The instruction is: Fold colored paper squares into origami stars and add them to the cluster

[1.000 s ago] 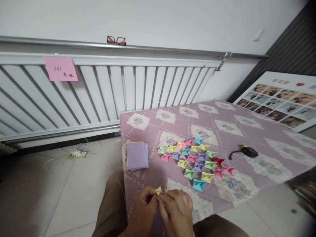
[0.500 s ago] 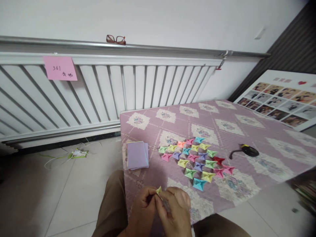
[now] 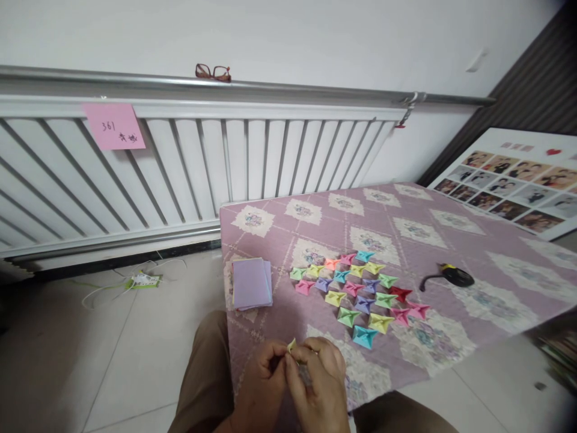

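Observation:
Pinched between both hands is a small folded piece of yellow paper, its tip poking up above the fingers. My left hand is closed on its left side, and my right hand is closed on its right side. Most of the paper is hidden by the fingers. Beyond the hands, several folded paper boats in blue, green, yellow, pink, purple, red and orange lie grouped on the table. Left of them rests a stack of paper sheets, with a purple one on top.
A patterned pinkish-purple cloth covers the table. A black object with a cord lies on its right side. Behind stands a white radiator with a pink note; glasses sit on the pipe. A power strip is on the floor.
The yellow paper's tip has tilted slightly between the fingers. Both hands keep hold of it in nearly the same place; the paper boats and the stack have not moved.

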